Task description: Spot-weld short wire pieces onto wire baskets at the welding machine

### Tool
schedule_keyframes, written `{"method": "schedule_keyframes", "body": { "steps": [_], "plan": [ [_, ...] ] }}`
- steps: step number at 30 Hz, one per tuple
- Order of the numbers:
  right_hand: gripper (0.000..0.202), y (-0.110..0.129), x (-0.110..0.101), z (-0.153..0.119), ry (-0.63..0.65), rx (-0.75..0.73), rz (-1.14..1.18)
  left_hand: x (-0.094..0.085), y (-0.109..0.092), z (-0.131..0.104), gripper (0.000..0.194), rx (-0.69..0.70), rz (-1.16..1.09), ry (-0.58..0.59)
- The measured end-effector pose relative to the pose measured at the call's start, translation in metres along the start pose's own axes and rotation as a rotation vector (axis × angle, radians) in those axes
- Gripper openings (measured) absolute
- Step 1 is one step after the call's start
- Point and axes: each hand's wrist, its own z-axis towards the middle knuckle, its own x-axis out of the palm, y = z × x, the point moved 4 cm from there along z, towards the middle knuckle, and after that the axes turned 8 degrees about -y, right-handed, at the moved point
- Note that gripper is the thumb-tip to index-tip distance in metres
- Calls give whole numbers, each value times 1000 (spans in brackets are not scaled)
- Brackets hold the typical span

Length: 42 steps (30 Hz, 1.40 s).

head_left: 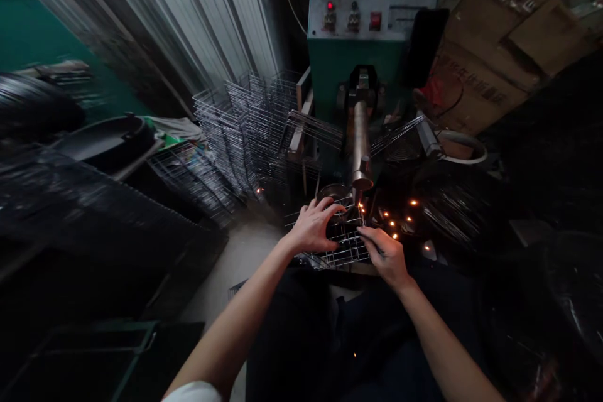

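Observation:
A wire rack (347, 254) of crossed thin metal rods lies under the spot welder's electrode arm (362, 151), above my lap. My left hand (313, 226) is on its left side, fingers curved over the wires and thumb apart from them. At the right edge, my right hand (387, 256) pinches the rack between thumb and fingers. Bright sparks (394, 223) fly from the arm's lower tip, mostly to the right. The exact contact point at the tip is small and partly hidden.
The green welding machine (325, 69) stands ahead, with a lit red lamp on its panel. Stacked wire grids (245, 132) rise at the left. Bundled metal wires (452, 213) lie to the right. Cardboard boxes (490, 88) stand at the back right, and a dark round pan (103, 141) sits far left.

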Motion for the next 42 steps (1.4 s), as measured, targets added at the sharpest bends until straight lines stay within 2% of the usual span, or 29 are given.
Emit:
{"method": "schedule_keyframes", "body": {
  "steps": [6,12,19,25,31,36,40,42],
  "plan": [
    [21,-9,8,26,-44,-9,-22,-3,14,24,84,-16,10,8],
    [11,-15,4,28,-120,37,-70,-8,17,29,84,2,12,-16],
    [24,-17,8,24,-18,91,-129,-12,19,39,88,61,17,16],
    [25,-26,8,30,-73,108,-146,-11,16,42,85,36,84,-30],
    [18,-36,5,47,-32,103,-97,-6,35,68,84,74,-29,1],
    [18,-40,8,49,-21,95,-90,-2,43,77,86,129,-60,7],
    [21,-50,11,47,5,235,-14,-7,39,78,88,148,-72,7],
    [22,-55,7,44,18,314,45,-11,47,70,92,144,-105,-9]
  ]
}}
